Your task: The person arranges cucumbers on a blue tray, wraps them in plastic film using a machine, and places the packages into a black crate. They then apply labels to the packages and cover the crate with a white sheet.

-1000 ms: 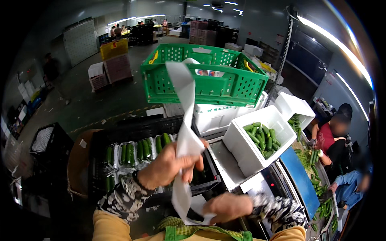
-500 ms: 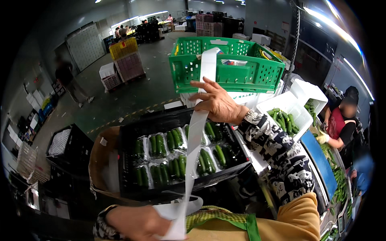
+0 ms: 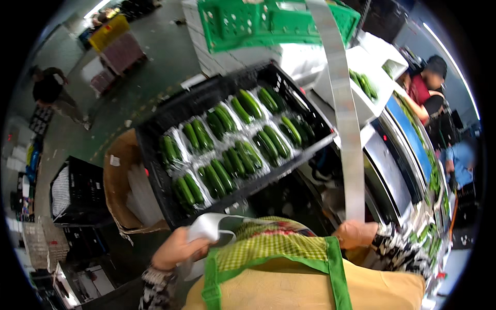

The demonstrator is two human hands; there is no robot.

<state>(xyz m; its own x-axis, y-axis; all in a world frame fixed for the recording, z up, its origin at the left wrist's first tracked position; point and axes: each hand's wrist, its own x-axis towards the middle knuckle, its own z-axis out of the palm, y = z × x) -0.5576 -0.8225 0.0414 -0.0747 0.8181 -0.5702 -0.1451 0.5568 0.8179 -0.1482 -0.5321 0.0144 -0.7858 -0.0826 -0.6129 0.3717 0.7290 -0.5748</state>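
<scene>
My right hand (image 3: 354,235), at the lower right by my apron, is closed on the lower part of a long white paper strip (image 3: 347,119). The strip rises past the black crate's right side and over the green crate toward the upper edge. My left hand (image 3: 181,249), lower left, is closed around a bunched, looped length of white paper strip (image 3: 204,227). Whether the two lengths join is hard to see. Just beyond my hands, the black crate (image 3: 155,199) holds several film-wrapped packs of cucumbers (image 3: 243,157) in two rows.
A green perforated crate (image 3: 258,28) stands on white boxes beyond. Right of it, a white foam box (image 3: 323,90) holds loose cucumbers, near a blue-edged conveyor (image 3: 413,134) with a co-worker (image 3: 431,85) beside it. A brown carton (image 3: 121,201) adjoins the black crate's left side.
My right hand has come down from near the green crate to the lower right, bringing the strip along. My left hand has shifted slightly up. The view has tilted downward and turned.
</scene>
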